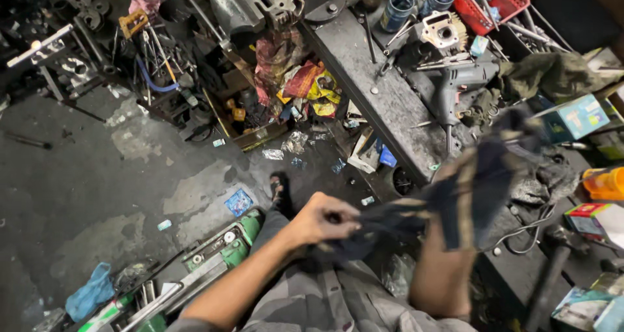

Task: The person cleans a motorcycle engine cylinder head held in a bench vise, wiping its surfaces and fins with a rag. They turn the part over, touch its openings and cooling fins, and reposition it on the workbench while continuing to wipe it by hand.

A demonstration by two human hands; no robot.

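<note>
A dark navy cloth with pale stripes (481, 189) stretches between my two hands over the edge of a grimy workbench (383, 91). My left hand (324, 219) is clenched on the cloth's lower end. My right hand (455, 176) is wrapped inside the cloth's upper part, with only the forearm showing below it. I see my grey trousers and one sandalled foot (281, 192) on the floor beneath.
An electric drill (455, 85), an engine part (443, 31), two blue cans (398, 10) and a red basket (487, 0) crowd the bench. Small boxes (575, 117) lie at right. Rags, tools and a green machine (224, 244) litter the concrete floor.
</note>
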